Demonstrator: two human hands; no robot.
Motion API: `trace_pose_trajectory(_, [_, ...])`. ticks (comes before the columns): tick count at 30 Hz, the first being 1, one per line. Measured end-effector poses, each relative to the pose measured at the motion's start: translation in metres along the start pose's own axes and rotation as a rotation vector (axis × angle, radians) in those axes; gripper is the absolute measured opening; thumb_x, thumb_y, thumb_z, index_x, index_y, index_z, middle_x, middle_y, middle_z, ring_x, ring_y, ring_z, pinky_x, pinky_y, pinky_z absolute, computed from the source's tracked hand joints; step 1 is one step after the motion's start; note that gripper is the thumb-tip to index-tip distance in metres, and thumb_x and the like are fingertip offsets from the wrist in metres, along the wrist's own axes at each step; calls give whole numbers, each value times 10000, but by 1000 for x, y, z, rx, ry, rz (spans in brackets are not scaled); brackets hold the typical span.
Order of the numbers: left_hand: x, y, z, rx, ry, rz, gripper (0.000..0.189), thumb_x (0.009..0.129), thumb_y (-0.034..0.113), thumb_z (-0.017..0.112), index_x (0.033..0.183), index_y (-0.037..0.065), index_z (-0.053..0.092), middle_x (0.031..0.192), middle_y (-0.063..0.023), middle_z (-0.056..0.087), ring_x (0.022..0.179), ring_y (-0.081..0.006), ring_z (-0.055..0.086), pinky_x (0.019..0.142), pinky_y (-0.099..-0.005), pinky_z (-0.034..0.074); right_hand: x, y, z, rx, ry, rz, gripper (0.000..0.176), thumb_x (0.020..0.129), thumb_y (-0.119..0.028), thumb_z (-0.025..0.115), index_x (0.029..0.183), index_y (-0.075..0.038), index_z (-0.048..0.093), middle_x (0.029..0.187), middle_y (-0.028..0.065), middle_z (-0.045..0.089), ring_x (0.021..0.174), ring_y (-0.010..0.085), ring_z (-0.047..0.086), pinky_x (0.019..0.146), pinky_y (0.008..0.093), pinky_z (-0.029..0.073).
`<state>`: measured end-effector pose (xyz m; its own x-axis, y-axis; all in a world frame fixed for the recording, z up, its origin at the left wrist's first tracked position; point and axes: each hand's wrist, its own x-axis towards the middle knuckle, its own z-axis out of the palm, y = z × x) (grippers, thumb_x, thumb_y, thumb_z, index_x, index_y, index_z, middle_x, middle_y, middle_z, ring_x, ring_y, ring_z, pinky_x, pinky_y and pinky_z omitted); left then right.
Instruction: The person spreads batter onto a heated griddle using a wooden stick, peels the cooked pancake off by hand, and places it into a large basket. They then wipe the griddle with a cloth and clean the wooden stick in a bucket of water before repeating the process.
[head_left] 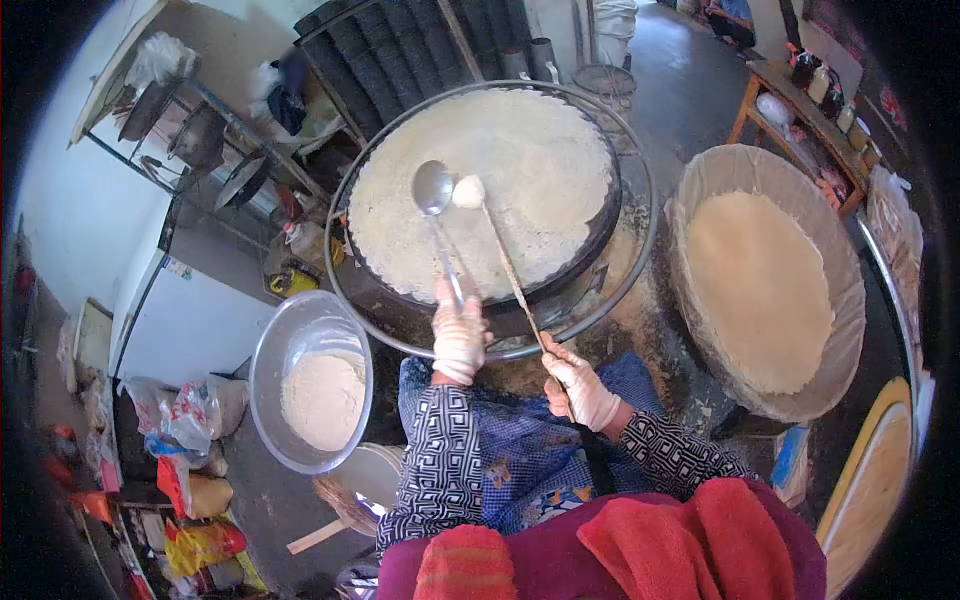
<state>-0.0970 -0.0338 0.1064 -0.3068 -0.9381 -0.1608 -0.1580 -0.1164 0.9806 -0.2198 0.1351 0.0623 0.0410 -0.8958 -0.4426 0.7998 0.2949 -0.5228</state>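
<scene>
My left hand (459, 340), in a light glove, is closed round the handle of a metal ladle (433, 188). The ladle's bowl lies over a wide, pale sheet of batter (540, 150) spread across a round, dark griddle (572, 265). In my right hand (580, 385), also gloved, is the lower part of a long thin stick (508, 262). A rounded white lump (468, 192) forms the stick's far end, right beside the ladle bowl and over the sheet. The sheet looks thinner and patchier towards the near left edge.
A metal ring (648, 250) surrounds the griddle. At left stands a metal basin (262, 365) of pale flour-like stuff; at right, a large lined basket (845, 350) holds a pale tan mass. Shelves with pans (197, 138) stand back left. A seated person (732, 22) is far off.
</scene>
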Motion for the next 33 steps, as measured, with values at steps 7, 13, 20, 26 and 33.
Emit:
trace_pose_trajectory(7, [-19,27,52,-322,-22,-303,535,957,103,525,1418,194,269,934,-55,545,635,-140,546,462,-251,485,9,12,9,-155,73,-105,408,1002,-181,531,1394,-291,505,565,-58,424,380,75,347,348,255,285])
trace_pose_trajectory(13, [-47,65,15,-800,-133,-72,144,954,105,561,1072,52,499,883,-44,551,662,-55,505,496,-182,418,-10,-30,-19,-857,235,-447,484,914,-99,623,1387,-140,530,1135,9,675,626,26,503,526,217,447])
trace_pose_trajectory(20, [-102,58,-95,-1143,-85,-87,170,987,75,501,1120,-31,507,938,-67,553,551,3,384,396,-122,340,30,-109,-20,-593,321,-220,510,1002,-322,493,1488,-221,372,573,-49,411,412,47,366,344,218,260])
trace_pose_trajectory(26, [-140,-28,-222,-709,228,-155,228,926,122,600,1106,11,515,917,-63,575,548,-7,385,393,-131,309,74,-57,19,-851,234,-113,464,984,-242,546,1440,-259,460,647,-34,527,438,73,388,351,254,332])
trace_pose_trajectory(33, [-136,-186,-356,-513,254,-481,334,873,146,645,1146,-7,529,915,-68,577,604,-51,479,436,-158,394,98,-4,74,-709,1,-87,420,959,-137,593,1361,-252,565,751,-47,556,542,75,432,451,274,361])
